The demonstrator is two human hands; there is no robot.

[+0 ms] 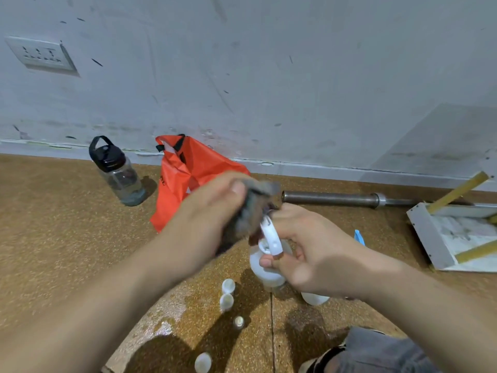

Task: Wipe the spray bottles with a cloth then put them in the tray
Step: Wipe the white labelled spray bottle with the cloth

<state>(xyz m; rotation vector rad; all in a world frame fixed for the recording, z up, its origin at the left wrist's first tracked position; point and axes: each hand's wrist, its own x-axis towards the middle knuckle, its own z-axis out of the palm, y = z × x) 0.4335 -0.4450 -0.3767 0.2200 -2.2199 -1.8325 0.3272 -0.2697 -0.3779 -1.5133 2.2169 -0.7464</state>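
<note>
My right hand grips a white spray bottle by its neck and trigger, held above the floor. My left hand holds a grey cloth against the bottle's spray head. A white tray lined with paper lies on the floor at the right. Three small white bottles and a small clear one stand on the floor below my hands. Another white bottle shows partly under my right hand.
A red bag and a clear water bottle with a black lid stand by the wall. A metal bar lies along the skirting. A blue object peeks out behind my right hand. My knee is at the bottom right.
</note>
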